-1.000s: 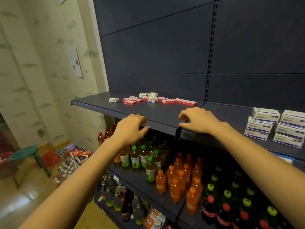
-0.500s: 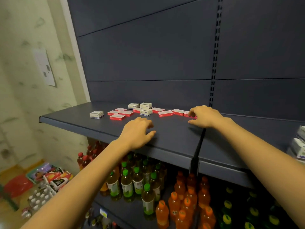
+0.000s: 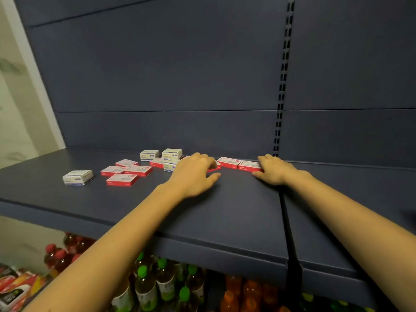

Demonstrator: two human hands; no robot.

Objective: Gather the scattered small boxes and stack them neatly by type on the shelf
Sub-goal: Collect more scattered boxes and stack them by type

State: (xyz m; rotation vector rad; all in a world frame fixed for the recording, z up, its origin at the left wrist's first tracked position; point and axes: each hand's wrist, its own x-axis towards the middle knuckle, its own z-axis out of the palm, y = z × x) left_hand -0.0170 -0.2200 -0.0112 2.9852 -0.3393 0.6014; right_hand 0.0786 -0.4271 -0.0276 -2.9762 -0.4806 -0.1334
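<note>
Left hand (image 3: pixel 193 174): palm down, fingers loosely bent over covered red box (image 3: pixel 215 169), thumb out on shelf (image 3: pixel 225 210); grip: cannot tell.
Right hand (image 3: pixel 275 171): fingertips against end red box (image 3: pixel 248 165); touch or pinch unclear.
Between hands: middle red box (image 3: pixel 228 162).
Left of left hand: white boxes (image 3: pixel 172 153), loose red boxes (image 3: pixel 122 179), then lone white box (image 3: pixel 77 177).
Under arms: bottles (image 3: pixel 162 282).

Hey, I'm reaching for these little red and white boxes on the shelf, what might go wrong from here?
1. The left hand hides part of a red box beside a white box; a blind grab may mix types.
2. The right hand touches the end red box of a row of two; pushing it could skew its neighbour.
3. The lone white box at far left sits apart and may be missed.
</note>
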